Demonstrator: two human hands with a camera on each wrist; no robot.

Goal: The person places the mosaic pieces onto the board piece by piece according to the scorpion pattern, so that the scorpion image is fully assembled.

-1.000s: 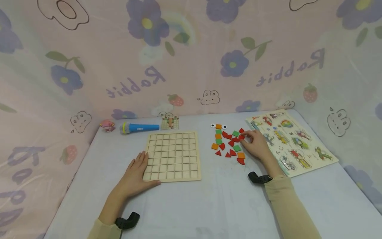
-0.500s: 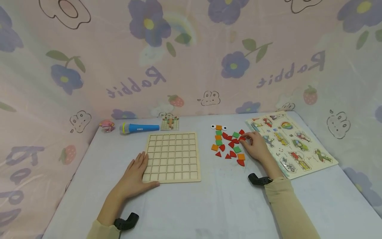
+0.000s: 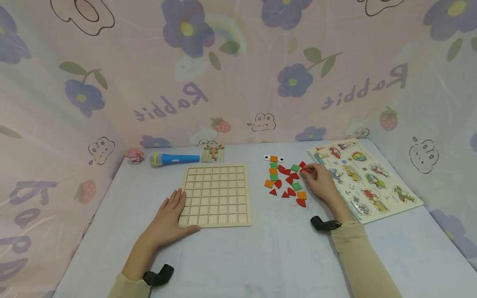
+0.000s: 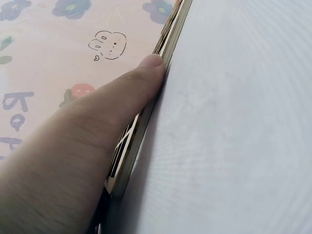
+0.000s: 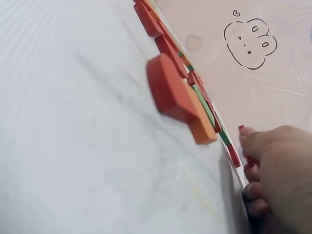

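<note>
From my head, my bare left hand (image 3: 169, 217) lies with its fingers straight, along the left edge and near-left corner of the square, pale wooden grid board (image 3: 218, 198). Well apart from it, my bare right hand (image 3: 319, 182) pinches a small red piece (image 3: 304, 170) beside the scattered red, green and orange flat pieces (image 3: 296, 186), right of the board. Beyond the board lie a blue toy microphone (image 3: 179, 159) and a small picture card with a printed grid (image 3: 213, 153); a cream picture puzzle board (image 3: 367, 178) lies right of my right hand.

At my left wrist, my thumb (image 4: 131, 87) rests against the board's edge.

At my right wrist, my fingertips hold the red piece, mostly hidden; a thick red fan-shaped piece (image 5: 168, 87) lies nearer, touching an orange square piece (image 5: 201, 119).
</note>
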